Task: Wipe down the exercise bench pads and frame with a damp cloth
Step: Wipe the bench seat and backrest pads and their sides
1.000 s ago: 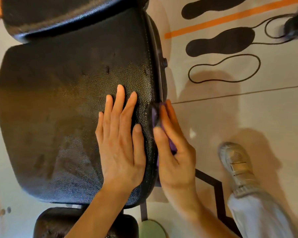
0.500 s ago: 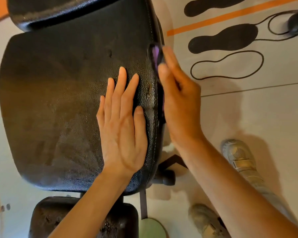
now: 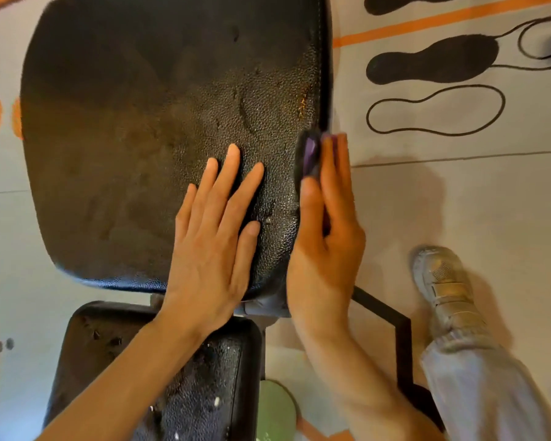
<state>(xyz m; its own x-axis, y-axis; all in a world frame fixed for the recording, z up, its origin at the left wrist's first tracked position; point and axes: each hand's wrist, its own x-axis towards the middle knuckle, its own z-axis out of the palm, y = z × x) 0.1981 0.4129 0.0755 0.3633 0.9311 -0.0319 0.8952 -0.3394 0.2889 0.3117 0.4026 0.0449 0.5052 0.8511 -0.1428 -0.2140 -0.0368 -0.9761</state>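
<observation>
A wide black textured bench pad (image 3: 134, 128) fills the upper left of the head view, its surface wet and shiny. My left hand (image 3: 213, 237) lies flat on the pad's near right part, fingers spread, holding nothing. My right hand (image 3: 326, 230) presses a purple cloth (image 3: 309, 152) against the pad's right side edge, fingers straight along the edge. Only a small fold of the cloth shows beyond the thumb. A smaller black pad (image 3: 191, 370) sits below, under my left forearm.
The pale floor has black footprint shapes (image 3: 433, 58), an outlined footprint (image 3: 436, 109) and an orange stripe (image 3: 442, 20). My right shoe (image 3: 442, 284) and grey trouser leg stand at the right. A black floor line (image 3: 404, 338) and a green disc (image 3: 275, 412) lie near the bench.
My right hand slid the cloth far up the pad's side edge, then back down toward me. My left hand stayed flat on the pad.
</observation>
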